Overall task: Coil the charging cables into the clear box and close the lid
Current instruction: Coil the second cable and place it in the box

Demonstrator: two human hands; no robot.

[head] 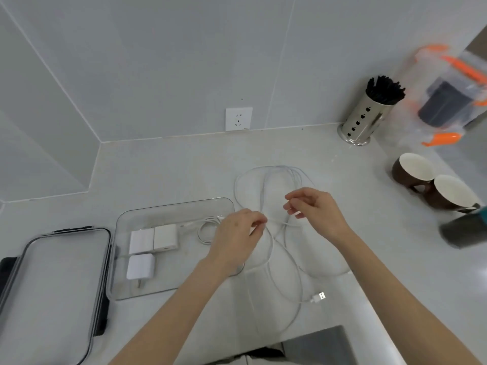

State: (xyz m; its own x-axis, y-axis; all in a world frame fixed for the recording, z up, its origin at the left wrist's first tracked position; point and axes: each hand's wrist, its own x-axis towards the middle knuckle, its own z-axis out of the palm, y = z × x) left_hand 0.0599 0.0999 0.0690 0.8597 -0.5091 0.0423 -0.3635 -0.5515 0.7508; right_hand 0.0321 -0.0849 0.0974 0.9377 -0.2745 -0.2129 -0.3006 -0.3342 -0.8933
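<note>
A clear box (126, 291) lies open on the counter with three white charger plugs (154, 239) and a small coiled white cable (208, 229) inside. Its lid (60, 280) rests to the left. A long white cable (274, 177) sprawls in loose loops right of the box, its USB plug (319, 296) lying near the counter's front. My left hand (234, 238) hovers over the box's right end, fingers pinched on a cable strand. My right hand (313, 209) is above the loops with fingertips pinched; whether it holds a strand is unclear.
A steel holder of black sticks (363, 119) stands at the back right beside a clear container with orange clips (445, 101). Two brown cups (432, 183) lie on their sides at the right. A wall socket (238, 119) is behind. A dark object (461, 233) sits at the right edge.
</note>
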